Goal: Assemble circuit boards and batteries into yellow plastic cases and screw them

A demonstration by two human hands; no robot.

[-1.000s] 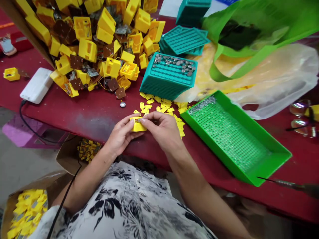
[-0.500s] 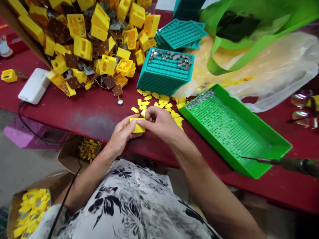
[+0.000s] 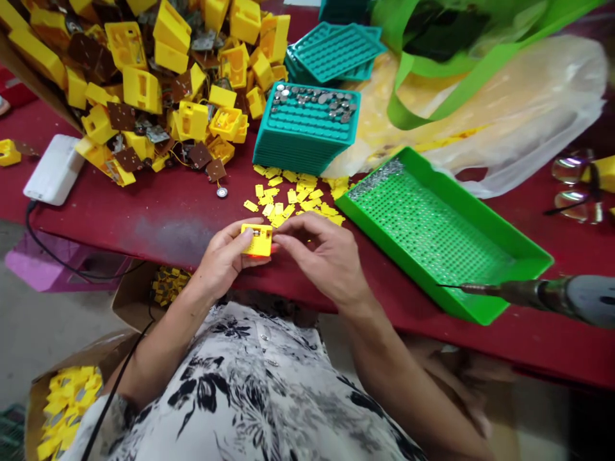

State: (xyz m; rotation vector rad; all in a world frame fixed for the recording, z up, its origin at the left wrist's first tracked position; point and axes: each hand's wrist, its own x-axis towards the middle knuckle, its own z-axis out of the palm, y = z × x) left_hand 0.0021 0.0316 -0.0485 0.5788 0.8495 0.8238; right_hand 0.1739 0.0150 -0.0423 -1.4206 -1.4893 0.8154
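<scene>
Between the thumb and fingers of my left hand (image 3: 225, 253) is a small yellow case (image 3: 257, 241), its recessed side facing up and a red glow at its lower edge. My right hand (image 3: 319, 250) is at the case's right side, thumb and index finger pinched together; what they hold, if anything, is too small to tell. Small yellow covers (image 3: 288, 203) lie scattered just beyond my hands. Behind them stands a stack of teal trays (image 3: 307, 125) with button cells on top. A green tray (image 3: 446, 237) with tiny metal pieces is to the right.
Yellow cases with brown boards (image 3: 141, 89) are heaped at the back left, beside a white power bank (image 3: 54, 169). A screwdriver tool (image 3: 542, 293) reaches over the green tray from the right. Glasses (image 3: 571, 186) and a plastic bag (image 3: 538, 109) lie at the right.
The yellow case has turned so its recessed side shows, and a red glow now appears. My right hand has shifted off its face to its right edge. The tool extends further in from the right.
</scene>
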